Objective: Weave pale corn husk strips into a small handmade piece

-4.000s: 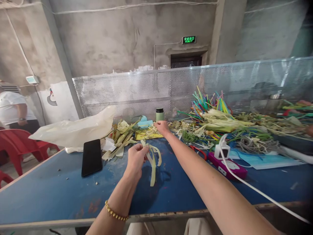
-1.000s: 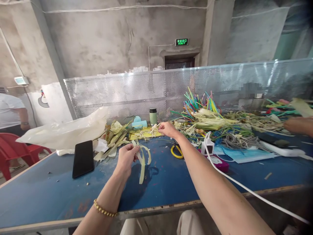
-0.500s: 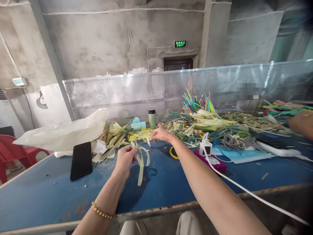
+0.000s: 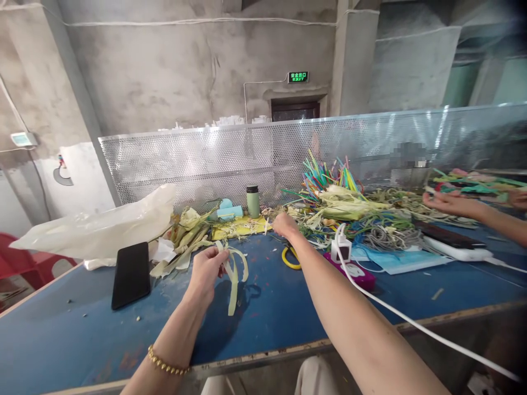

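Pale green strips of husk [image 4: 233,291] hang from my left hand [image 4: 206,269], whose thumb and fingers are pinched on them above the blue table. My right hand [image 4: 286,226] reaches farther out, fingers closed, at the edge of a yellow sheet [image 4: 236,229] strewn with scraps. A short whitish strip [image 4: 267,226] shows at its fingertips; the back of the hand hides part of the grip. Just below the right wrist lies a yellow loop [image 4: 290,259], partly hidden by my forearm. Dry husks [image 4: 185,236] lie heaped beyond my left hand.
A black phone [image 4: 130,274] and plastic bag [image 4: 102,225] lie left. Behind stands a green bottle [image 4: 252,202]. Right are corn husks [image 4: 346,204], coloured stems [image 4: 325,175], a purple power strip [image 4: 364,278], a white cable [image 4: 411,323], a blue mask [image 4: 403,261] and another person's hand [image 4: 448,203].
My right hand has moved away from my left, toward the scraps at the back right, with the short whitish strip. The left hand keeps its strips. The other person's hands have come farther into view.
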`<action>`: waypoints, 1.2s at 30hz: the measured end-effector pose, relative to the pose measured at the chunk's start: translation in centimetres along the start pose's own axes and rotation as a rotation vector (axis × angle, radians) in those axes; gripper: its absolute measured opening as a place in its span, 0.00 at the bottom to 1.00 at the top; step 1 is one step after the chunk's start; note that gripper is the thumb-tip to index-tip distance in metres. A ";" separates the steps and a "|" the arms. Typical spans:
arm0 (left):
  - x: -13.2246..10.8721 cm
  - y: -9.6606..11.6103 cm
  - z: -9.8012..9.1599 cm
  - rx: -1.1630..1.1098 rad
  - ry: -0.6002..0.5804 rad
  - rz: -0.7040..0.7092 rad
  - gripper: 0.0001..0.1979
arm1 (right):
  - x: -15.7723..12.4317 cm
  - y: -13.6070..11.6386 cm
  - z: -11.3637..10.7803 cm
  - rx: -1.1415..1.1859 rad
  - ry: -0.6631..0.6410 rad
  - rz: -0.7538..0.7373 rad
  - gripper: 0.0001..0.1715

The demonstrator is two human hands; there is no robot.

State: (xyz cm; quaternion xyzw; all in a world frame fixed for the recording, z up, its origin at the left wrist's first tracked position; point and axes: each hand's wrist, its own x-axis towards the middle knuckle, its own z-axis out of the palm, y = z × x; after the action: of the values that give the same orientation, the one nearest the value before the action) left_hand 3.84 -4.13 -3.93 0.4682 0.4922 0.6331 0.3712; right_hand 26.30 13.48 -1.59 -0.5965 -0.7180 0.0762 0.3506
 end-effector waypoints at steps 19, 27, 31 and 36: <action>0.2 0.0 0.2 0.030 0.000 -0.016 0.14 | 0.8 -2.8 -1.0 0.298 0.136 0.202 0.16; 0.8 -1.0 0.2 0.016 -0.066 -0.038 0.16 | -2.6 -10.0 -4.8 0.672 0.047 -0.177 0.11; 1.0 -1.3 0.1 -0.005 -0.098 -0.040 0.17 | -6.0 -12.6 -4.0 0.568 -0.396 -0.343 0.09; 1.0 -1.5 0.2 -0.067 -0.178 -0.100 0.18 | -8.1 -11.3 -2.6 0.423 -0.393 -0.442 0.11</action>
State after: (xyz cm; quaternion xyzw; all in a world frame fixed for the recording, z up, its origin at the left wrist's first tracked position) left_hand 3.73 -2.79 -5.11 0.4847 0.4584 0.5860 0.4600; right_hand 19.12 2.17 3.02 -0.3153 -0.8516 0.2586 0.3294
